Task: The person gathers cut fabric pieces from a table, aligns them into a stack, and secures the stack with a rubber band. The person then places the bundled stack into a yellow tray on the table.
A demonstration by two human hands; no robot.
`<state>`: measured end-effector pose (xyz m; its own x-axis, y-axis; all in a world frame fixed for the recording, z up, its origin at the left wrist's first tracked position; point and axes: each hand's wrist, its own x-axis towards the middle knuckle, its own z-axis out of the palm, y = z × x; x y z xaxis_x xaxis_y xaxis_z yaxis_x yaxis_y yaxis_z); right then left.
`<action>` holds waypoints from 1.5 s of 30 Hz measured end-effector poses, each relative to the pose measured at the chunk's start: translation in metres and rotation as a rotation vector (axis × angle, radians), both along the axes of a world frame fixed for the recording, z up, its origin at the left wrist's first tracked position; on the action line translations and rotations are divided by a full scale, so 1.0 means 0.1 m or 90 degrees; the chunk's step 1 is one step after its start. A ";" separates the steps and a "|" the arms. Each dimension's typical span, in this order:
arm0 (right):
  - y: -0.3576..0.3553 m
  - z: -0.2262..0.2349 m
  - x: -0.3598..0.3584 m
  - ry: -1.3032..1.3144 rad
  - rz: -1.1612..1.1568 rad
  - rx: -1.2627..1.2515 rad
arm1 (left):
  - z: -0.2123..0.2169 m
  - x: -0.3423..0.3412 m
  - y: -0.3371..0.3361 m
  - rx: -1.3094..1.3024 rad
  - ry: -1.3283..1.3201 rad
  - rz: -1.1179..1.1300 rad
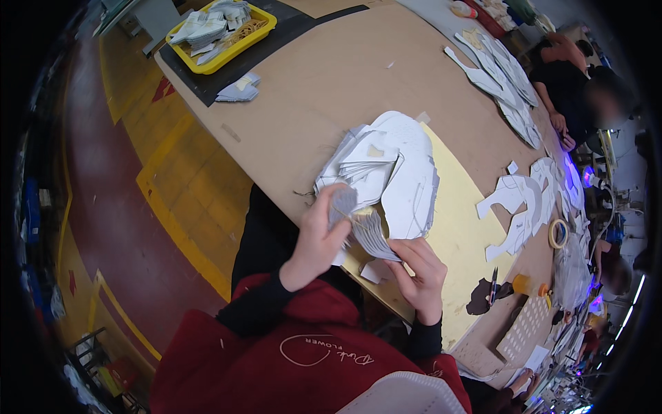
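A bundle of thin grey cut pieces (373, 233) is held between my two hands at the table's near edge. My left hand (314, 238) is closed round its left end, with thumb and fingers on the grey layers. Closed on the lower right end is my right hand (420, 272), pinching the fanned edges. Something thin and yellowish crosses the bundle's middle; I cannot tell what it is. Just beyond the hands lies a pile of white and grey cut pieces (407, 148), some stacked in layers. A small white scrap (376, 271) rests below the bundle.
At the far left a yellow tray (238, 52) holds stacked pieces and rubber bands on a black mat (200, 79). White cut-outs (500, 86) lie at the right, near a tape roll (558, 234), a pen (494, 284) and a perforated board (525, 328). A co-worker (576, 96) sits across.
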<state>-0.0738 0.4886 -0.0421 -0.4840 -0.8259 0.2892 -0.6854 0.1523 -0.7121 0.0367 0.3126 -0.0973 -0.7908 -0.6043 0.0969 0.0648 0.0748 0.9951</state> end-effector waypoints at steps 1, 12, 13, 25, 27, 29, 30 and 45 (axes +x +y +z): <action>0.03 0.02 -0.01 -0.033 0.011 0.022 | 0.04 -0.01 -0.06 0.089 -0.005 -0.058; 0.09 -0.02 -0.05 -0.242 0.116 0.001 | 0.19 -0.03 -0.21 0.612 0.119 -0.051; 0.13 -0.04 -0.08 -0.270 0.141 0.020 | 0.16 -0.03 -0.28 0.611 0.135 -0.022; 0.03 -0.30 -0.33 0.312 -0.345 -0.138 | -0.02 0.17 -0.41 0.778 0.249 -0.115; -0.04 -0.40 -0.36 0.260 -0.261 -0.027 | -0.09 0.17 -0.36 0.787 0.254 -0.087; -0.07 -0.50 -0.33 0.184 -0.262 -0.006 | -0.15 0.18 -0.38 0.760 0.286 -0.087; -0.08 -0.52 -0.32 0.147 -0.260 0.004 | -0.14 0.20 -0.39 0.722 0.246 -0.078; 0.00 -0.30 -0.12 0.117 -0.229 -0.068 | 0.23 0.21 -1.53 0.187 0.037 0.189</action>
<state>-0.0857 0.4891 -0.0717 -0.6683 -0.5745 0.4725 -0.7194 0.3376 -0.6070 0.0575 0.1592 -0.0746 -0.5762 -0.8140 -0.0741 0.1397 -0.1874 0.9723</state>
